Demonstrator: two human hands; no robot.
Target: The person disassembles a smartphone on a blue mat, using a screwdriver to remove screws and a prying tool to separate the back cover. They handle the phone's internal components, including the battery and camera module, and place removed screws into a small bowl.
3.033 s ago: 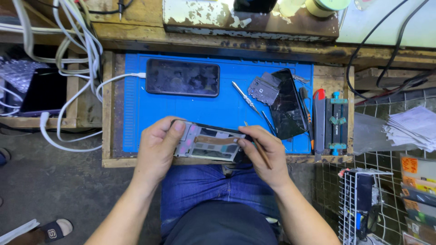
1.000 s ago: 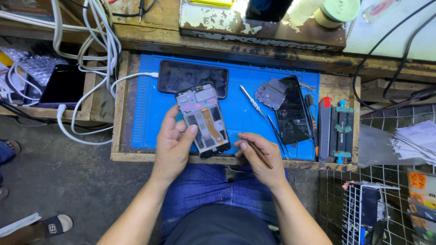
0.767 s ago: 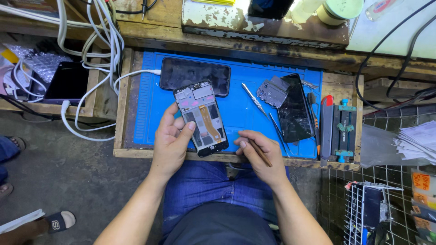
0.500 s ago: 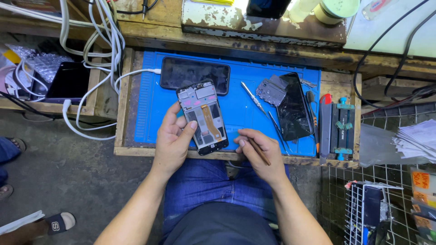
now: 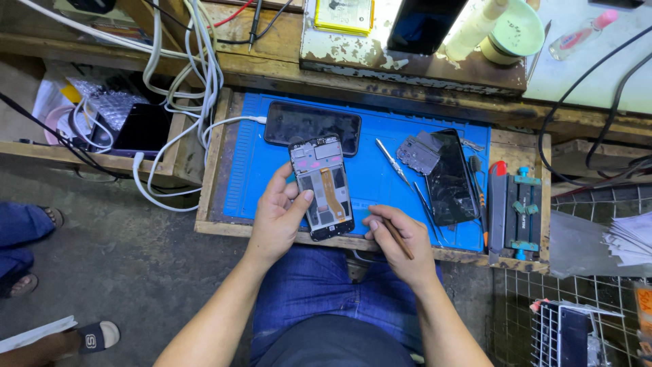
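Two hands at work over a blue rubber work mat [image 5: 380,170] laid in a worn wooden tabletop [image 5: 224,153]. Left hand [image 5: 275,217] closed around the left edge and lower end of an opened black smartphone with back cover off, orange ribbon cable exposed [image 5: 322,187], propped at a tilt on the near part of the mat. Right hand [image 5: 397,241] closed on a thin brown stick-like tool [image 5: 395,238], resting just right of the phone's lower corner, tip not touching the circuitry. Hands apart, near each other. Behind the opened phone, a second black smartphone lying face up [image 5: 312,126]; to the right, metal tweezers [image 5: 394,160], a grey metal shield plate [image 5: 418,153] and a cracked black screen panel [image 5: 451,177]. Risks, as judged: possible tearing of the ribbon cable if the tool catches under it; possible slip off the mat's near edge, given the one-sided grip. Tool tip hidden behind the fingers; small screws, if any, too small to make out; tool material unclear. White cables [image 5: 197,61] hanging at left, ends cut off.
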